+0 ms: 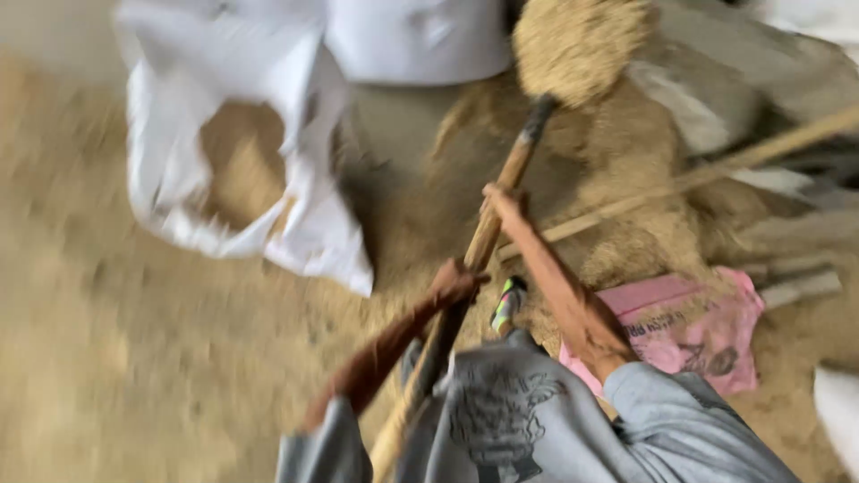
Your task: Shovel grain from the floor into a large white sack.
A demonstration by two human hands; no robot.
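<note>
The long wooden-handled shovel (488,237), its blade heaped with tan grain, was raised above the grain pile (617,179). The right hand (503,204) gripped the shaft higher up, the left hand (456,282) lower. An open white woven sack (242,170) stood just left; a pink bag (693,326) lay right.

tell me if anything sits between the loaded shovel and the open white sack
Nothing visible does. The shovel, heaped with grain, is raised at the top of the view; the open white sack lies to its left, with only bare floor between. Both hands, left and right, grip the wooden handle.
</note>
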